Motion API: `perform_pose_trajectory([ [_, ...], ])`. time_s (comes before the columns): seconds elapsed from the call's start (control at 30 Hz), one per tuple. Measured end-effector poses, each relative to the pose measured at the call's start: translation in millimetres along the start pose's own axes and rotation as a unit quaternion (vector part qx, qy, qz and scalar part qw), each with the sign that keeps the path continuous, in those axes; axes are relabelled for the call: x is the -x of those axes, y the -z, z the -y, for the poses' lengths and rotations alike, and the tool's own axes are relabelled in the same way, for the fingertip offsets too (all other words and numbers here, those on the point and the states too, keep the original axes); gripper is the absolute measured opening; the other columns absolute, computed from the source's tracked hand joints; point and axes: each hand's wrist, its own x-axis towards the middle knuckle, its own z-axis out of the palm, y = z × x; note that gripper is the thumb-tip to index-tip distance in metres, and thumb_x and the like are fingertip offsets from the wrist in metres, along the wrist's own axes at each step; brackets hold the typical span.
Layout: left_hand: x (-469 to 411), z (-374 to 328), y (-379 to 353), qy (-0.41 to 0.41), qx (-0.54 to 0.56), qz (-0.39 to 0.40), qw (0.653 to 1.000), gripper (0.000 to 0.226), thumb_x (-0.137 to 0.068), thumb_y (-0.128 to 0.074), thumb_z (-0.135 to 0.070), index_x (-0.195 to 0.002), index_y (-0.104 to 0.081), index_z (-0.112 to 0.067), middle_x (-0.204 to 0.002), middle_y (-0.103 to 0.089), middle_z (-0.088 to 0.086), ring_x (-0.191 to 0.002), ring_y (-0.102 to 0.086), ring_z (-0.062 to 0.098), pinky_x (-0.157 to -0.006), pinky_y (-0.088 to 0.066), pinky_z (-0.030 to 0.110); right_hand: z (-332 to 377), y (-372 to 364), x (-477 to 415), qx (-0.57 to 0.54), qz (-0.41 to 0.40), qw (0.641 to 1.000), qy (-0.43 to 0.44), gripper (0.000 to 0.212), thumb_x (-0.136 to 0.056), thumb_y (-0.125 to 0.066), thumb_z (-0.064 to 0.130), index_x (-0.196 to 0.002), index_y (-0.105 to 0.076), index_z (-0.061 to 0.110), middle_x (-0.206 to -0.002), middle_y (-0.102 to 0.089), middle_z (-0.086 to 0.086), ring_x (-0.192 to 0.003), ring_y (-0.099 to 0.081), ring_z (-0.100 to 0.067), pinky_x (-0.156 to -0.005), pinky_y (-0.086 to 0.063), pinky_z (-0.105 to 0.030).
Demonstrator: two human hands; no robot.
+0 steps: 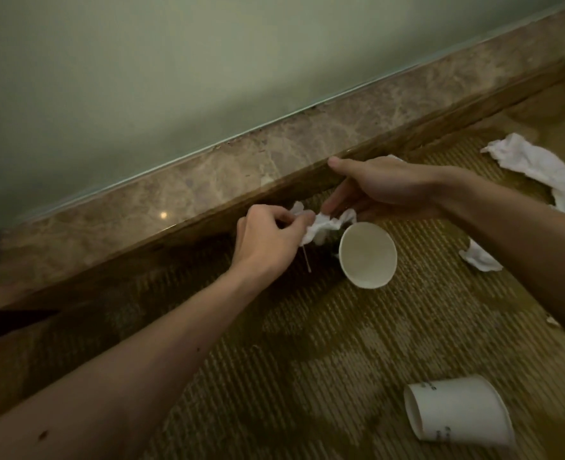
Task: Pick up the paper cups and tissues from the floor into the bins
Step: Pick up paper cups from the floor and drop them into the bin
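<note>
My left hand [268, 237] grips a crumpled white tissue [321, 225] just above the carpet, by the stone ledge. My right hand [384, 190] reaches in from the right; its fingers pinch the tissue's right end while the thumb sticks up, apart from them. A white paper cup [367, 257] sits right below the tissue and my right hand, mouth facing me; whether a finger touches it I cannot tell. A second paper cup [457, 411] lies on its side at the lower right. More tissues lie at the far right [533, 164] and beside my right forearm [478, 257].
A brown marble ledge [208, 180] runs diagonally under a pale green wall [142, 78], close behind my hands. Striped olive carpet [307, 360] covers the floor. A thin stick [75, 260] shows below my left hand. No bin is in view.
</note>
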Motion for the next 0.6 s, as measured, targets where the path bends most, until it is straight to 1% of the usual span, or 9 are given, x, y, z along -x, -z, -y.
perform_pose_trajectory([
  [0.1, 9, -1, 16, -0.001, 0.065, -0.021, 0.998, 0.039, -0.085, -0.065, -0.058, -0.068, -0.073, -0.023, -0.063, -0.068, -0.008, -0.058, -0.060, 0.001, -0.055, -0.042, 0.026, 8, -15, 9, -0.068, 0.019, 0.997, 0.026, 0.068, -0.100, -0.032, 0.055, -0.091, -0.078, 0.005, -0.099, -0.075, -0.012, -0.082, -0.066, -0.018, -0.082, -0.047, -0.031],
  [0.17, 18, 0, 25, -0.002, 0.116, -0.028, 0.993, 0.043, -0.084, -0.066, -0.059, -0.070, -0.069, -0.019, -0.059, -0.065, -0.008, -0.053, -0.056, 0.002, -0.056, -0.042, 0.027, 14, -29, 17, -0.121, 0.039, 0.991, 0.036, 0.068, -0.100, -0.033, 0.055, -0.093, -0.077, 0.003, -0.099, -0.075, -0.013, -0.086, -0.069, -0.018, -0.085, -0.048, -0.031],
  [0.23, 30, 4, 31, 0.000, 0.147, -0.033, 0.989, 0.045, -0.081, -0.066, -0.062, -0.072, -0.062, -0.018, -0.056, -0.060, -0.014, -0.055, -0.054, 0.001, -0.058, -0.047, 0.030, 19, -46, 24, -0.180, 0.059, 0.981, 0.047, 0.068, -0.100, -0.033, 0.054, -0.098, -0.072, -0.001, -0.100, -0.074, -0.016, -0.093, -0.072, -0.023, -0.087, -0.054, -0.033],
  [0.3, 44, 9, 34, 0.005, 0.170, -0.029, 0.985, 0.044, -0.078, -0.069, -0.062, -0.077, -0.057, -0.020, -0.066, -0.066, -0.014, -0.064, -0.063, 0.007, -0.063, -0.057, 0.037, 22, -66, 31, -0.229, 0.066, 0.970, 0.052, 0.070, -0.099, -0.035, 0.055, -0.103, -0.067, -0.007, -0.102, -0.072, -0.020, -0.096, -0.071, -0.029, -0.087, -0.058, -0.036],
  [0.33, 52, 11, 35, 0.006, 0.182, -0.022, 0.983, 0.041, -0.078, -0.071, -0.058, -0.081, -0.054, -0.020, -0.076, -0.070, -0.008, -0.068, -0.068, 0.013, -0.065, -0.059, 0.042, 22, -75, 33, -0.249, 0.065, 0.965, 0.050, 0.072, -0.099, -0.035, 0.056, -0.106, -0.066, -0.009, -0.104, -0.071, -0.022, -0.099, -0.070, -0.030, -0.087, -0.057, -0.036],
  [0.43, 67, 20, 39, -0.018, 0.183, -0.021, 0.983, 0.029, -0.084, -0.073, -0.041, -0.086, -0.050, -0.023, -0.092, -0.070, 0.006, -0.079, -0.071, 0.025, -0.066, -0.060, 0.050, 20, -94, 43, -0.296, 0.086, 0.951, 0.033, 0.074, -0.097, -0.036, 0.059, -0.115, -0.062, -0.008, -0.119, -0.066, -0.023, -0.108, -0.066, -0.032, -0.090, -0.056, -0.040],
  [0.5, 73, 23, 45, -0.036, 0.176, -0.023, 0.984, 0.020, -0.089, -0.069, -0.038, -0.094, -0.054, -0.026, -0.094, -0.070, 0.004, -0.079, -0.071, 0.023, -0.065, -0.061, 0.048, 19, -97, 51, -0.304, 0.096, 0.947, 0.031, 0.070, -0.096, -0.038, 0.059, -0.119, -0.060, -0.003, -0.119, -0.066, -0.022, -0.105, -0.067, -0.034, -0.087, -0.057, -0.044],
  [0.53, 76, 25, 48, -0.042, 0.180, -0.018, 0.983, 0.015, -0.091, -0.067, -0.037, -0.099, -0.057, -0.028, -0.095, -0.069, 0.002, -0.076, -0.072, 0.019, -0.062, -0.061, 0.043, 19, -97, 54, -0.295, 0.094, 0.950, 0.034, 0.067, -0.096, -0.039, 0.059, -0.120, -0.060, 0.000, -0.117, -0.068, -0.021, -0.103, -0.068, -0.035, -0.085, -0.058, -0.046],
  [0.6, 80, 29, 56, -0.055, 0.159, -0.011, 0.986, 0.006, -0.095, -0.062, -0.034, -0.100, -0.064, -0.030, -0.089, -0.070, -0.004, -0.066, -0.071, 0.010, -0.057, -0.060, 0.031, 22, -96, 57, -0.220, 0.061, 0.972, 0.053, 0.057, -0.097, -0.041, 0.055, -0.118, -0.062, 0.007, -0.110, -0.071, -0.016, -0.097, -0.071, -0.031, -0.077, -0.060, -0.041],
])
